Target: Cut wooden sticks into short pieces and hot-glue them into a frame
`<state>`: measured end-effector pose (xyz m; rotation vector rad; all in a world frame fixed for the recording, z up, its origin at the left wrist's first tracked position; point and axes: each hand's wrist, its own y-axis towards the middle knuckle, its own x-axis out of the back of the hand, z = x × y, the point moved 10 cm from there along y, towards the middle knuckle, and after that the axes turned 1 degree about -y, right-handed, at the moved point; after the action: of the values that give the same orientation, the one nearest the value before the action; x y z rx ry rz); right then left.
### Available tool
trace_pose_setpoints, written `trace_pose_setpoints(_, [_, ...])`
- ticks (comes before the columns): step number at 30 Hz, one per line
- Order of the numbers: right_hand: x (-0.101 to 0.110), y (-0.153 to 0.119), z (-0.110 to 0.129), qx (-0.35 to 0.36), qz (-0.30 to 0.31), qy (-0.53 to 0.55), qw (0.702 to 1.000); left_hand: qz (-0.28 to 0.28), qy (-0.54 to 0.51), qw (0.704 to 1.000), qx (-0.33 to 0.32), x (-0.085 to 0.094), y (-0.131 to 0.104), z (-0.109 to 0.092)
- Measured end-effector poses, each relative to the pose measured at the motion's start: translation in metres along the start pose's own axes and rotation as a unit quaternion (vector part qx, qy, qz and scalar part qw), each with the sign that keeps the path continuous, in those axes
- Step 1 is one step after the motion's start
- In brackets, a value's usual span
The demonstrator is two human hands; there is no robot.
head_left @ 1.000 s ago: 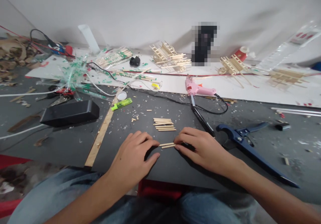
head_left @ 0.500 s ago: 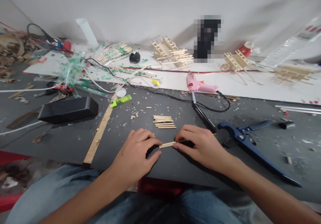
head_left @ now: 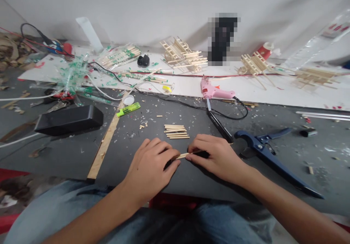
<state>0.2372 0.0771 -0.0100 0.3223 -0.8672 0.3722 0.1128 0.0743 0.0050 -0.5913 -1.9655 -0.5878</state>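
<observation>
Two short wooden sticks lie side by side just above the grey table. My left hand pinches their left ends between thumb and fingers. At their right ends my right hand is closed, thumb below and fingertips above. The fingers hide both ends of the sticks. Just behind my hands lies a small row of cut wooden sticks, roughly parallel to each other.
Blue cutting pliers lie to the right, beyond a black rod. Behind stands a pink glue gun with its cord. A black box and a yellow-green lighter are leftward. Wooden cart models stand at the back.
My left hand has closed onto the left ends of the sticks, which showed free before. My right hand keeps its hold. The whole view has shifted slightly.
</observation>
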Motion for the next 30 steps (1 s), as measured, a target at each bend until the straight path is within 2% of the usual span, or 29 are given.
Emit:
trace_pose_setpoints(6, [-0.002,0.001,0.000,0.003,0.005,-0.002,1.000,-0.004,0.038,0.998,-0.049,-0.007,0.007,-0.013])
trace_pose_setpoints(12, [0.003,-0.001,0.004,0.005,0.023,-0.014,1.000,0.007,-0.013,0.999,-0.033,-0.010,0.009,-0.011])
trace_pose_setpoints(14, [0.021,-0.002,-0.001,-0.003,-0.002,-0.041,0.999,0.013,-0.030,0.999,-0.028,-0.011,0.009,-0.011])
trace_pose_setpoints(17, [0.064,-0.006,-0.034,-0.113,-0.082,-0.170,0.975,0.020,-0.051,0.998,-0.025,-0.011,0.010,-0.012])
trace_pose_setpoints(19, [0.079,-0.008,-0.057,-0.177,-0.078,-0.236,0.952,0.026,-0.049,0.998,-0.023,-0.011,0.011,-0.013])
trace_pose_setpoints(20, [0.080,-0.007,-0.065,-0.186,-0.059,-0.245,0.950,0.029,-0.046,0.998,-0.023,-0.012,0.012,-0.013])
trace_pose_setpoints(24, [0.077,-0.006,-0.076,-0.149,0.015,-0.200,0.968,0.032,-0.037,0.998,-0.025,-0.011,0.013,-0.014])
trace_pose_setpoints(27, [0.092,-0.023,-0.073,-0.137,0.019,-0.116,0.984,0.030,-0.038,0.998,-0.029,-0.010,0.014,-0.015])
trace_pose_setpoints(29, [0.098,-0.041,-0.069,-0.139,0.009,0.014,0.990,0.033,-0.043,0.998,-0.030,-0.010,0.014,-0.015])
trace_pose_setpoints(30, [0.095,-0.050,-0.066,-0.142,0.008,0.114,0.983,0.035,-0.046,0.998,-0.030,-0.010,0.014,-0.014])
